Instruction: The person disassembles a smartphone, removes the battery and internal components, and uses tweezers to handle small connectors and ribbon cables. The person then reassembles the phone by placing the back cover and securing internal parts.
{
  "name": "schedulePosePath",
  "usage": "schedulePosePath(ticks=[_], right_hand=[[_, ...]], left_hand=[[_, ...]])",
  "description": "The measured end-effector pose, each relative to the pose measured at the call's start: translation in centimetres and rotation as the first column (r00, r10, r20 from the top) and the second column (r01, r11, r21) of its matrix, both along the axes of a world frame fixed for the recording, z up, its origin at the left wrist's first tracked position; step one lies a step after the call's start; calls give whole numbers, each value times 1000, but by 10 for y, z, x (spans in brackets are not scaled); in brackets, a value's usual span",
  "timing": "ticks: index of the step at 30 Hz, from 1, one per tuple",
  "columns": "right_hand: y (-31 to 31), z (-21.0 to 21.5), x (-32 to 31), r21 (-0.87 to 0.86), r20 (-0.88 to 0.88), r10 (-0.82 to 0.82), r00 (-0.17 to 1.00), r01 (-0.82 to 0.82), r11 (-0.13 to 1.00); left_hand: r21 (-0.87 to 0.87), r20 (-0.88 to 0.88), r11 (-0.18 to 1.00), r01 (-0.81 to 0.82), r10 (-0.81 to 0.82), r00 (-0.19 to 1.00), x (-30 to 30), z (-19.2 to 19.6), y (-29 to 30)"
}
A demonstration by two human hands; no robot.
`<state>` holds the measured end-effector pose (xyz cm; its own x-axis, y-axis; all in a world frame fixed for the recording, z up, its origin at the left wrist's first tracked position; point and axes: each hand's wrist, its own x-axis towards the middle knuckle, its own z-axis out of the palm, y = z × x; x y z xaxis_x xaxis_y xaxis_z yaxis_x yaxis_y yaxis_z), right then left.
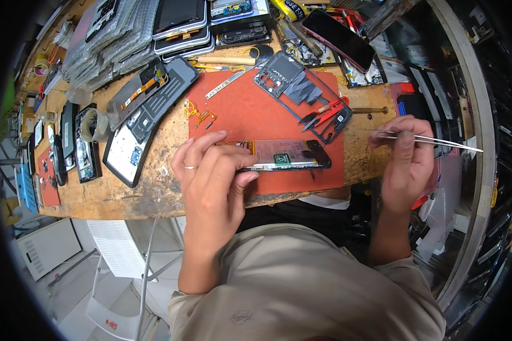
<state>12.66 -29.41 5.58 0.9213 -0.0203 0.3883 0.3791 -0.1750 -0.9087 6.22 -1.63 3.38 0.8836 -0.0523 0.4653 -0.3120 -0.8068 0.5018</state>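
An opened smartphone [298, 155], its battery and inner parts bare, lies tilted above an orange-red mat [313, 179]. My left hand [210, 170] grips the phone's left end between thumb and fingers, hiding that end. Off to the right, apart from the phone, my right hand [405, 153] pinches metal tweezers [444, 142], whose arms stick out to the right. Beyond the phone rest a loose phone mid-frame [281, 74] and red-handled cutters [330, 111] lying on it. Small flex cables [203, 118] sit on the mat near my left fingers.
Phone back covers [168, 85] and a tape roll [94, 125] crowd the wooden bench [136, 202] on the left. Bubble-wrapped parts [105, 48] and stacked tablets [179, 25] stand at the back. A dark phone [340, 40] and a screwdriver [372, 110] lie right. A white folding chair [116, 247] stands lower left.
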Motion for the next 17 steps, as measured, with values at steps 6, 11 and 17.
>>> schedulePosePath(ticks=[6, 11, 17], right_hand=[[-39, -25, -4, 17, -107, -52, 993, 54, 998], [-35, -42, -7, 15, -144, -50, 988, 53, 998], [-20, -48, -23, -12, -58, 250, 967, -251, 968]], left_hand=[[128, -14, 991, 29, -27, 1000, -17, 1, -3], [214, -8, 976, -39, 42, 999, -35, -16, -9], [24, 39, 997, -75, 74, 996, -76, -22, -12]])
